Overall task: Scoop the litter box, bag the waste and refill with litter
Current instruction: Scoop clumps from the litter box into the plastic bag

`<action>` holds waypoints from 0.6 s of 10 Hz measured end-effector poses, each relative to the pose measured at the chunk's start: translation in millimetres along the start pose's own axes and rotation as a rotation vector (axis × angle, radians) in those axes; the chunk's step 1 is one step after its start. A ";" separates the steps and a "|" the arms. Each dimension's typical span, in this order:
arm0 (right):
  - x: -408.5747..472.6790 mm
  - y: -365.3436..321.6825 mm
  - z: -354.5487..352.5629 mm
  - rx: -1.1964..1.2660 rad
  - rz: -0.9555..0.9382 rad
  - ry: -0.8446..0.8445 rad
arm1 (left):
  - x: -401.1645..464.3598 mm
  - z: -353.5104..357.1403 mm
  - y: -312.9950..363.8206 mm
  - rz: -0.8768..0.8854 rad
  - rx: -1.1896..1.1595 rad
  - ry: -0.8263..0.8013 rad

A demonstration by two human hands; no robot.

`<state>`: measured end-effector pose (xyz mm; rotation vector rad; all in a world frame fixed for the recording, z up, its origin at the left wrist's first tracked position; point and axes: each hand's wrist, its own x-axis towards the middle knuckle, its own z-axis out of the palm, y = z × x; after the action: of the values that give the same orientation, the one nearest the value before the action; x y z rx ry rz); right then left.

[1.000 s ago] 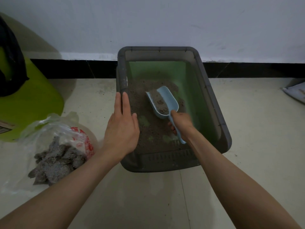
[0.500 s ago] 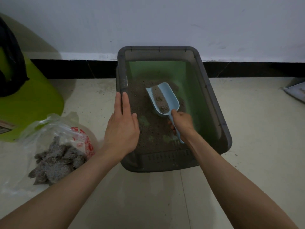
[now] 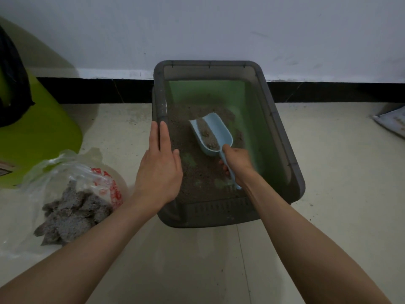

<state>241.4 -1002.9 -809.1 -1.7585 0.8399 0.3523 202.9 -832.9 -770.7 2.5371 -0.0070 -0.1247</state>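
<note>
Rounded plastic scoop [image 3: 213,136], gritty clumps

The pale tiled floor [image 3: 197,260] carries a grey litter box [image 3: 285,150] at the far middle, pushed up against the wall's black skirting. To its left, nearer, lies a clear plastic bag [image 3: 72,194] holding grey clumps, with a lime-green bin [image 3: 39,137] standing farther left. At the far right edge lies a pale sack [image 3: 392,123], only partly in view.
</note>
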 end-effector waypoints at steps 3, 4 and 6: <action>-1.5 4.6 -3.2 -0.012 -0.012 0.012 | 0.2 1.0 0.2 0.002 -0.002 0.008; -2.7 3.1 -2.7 0.006 -0.026 0.023 | 0.5 1.2 -0.3 0.003 -0.008 0.009; -4.4 1.4 -5.9 0.120 -0.177 0.107 | 0.7 0.1 -1.1 0.004 -0.013 -0.005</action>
<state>236.3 -1006.9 -805.3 -1.7361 0.7579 0.0895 203.6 -832.0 -771.5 2.5239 -0.0130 -0.1294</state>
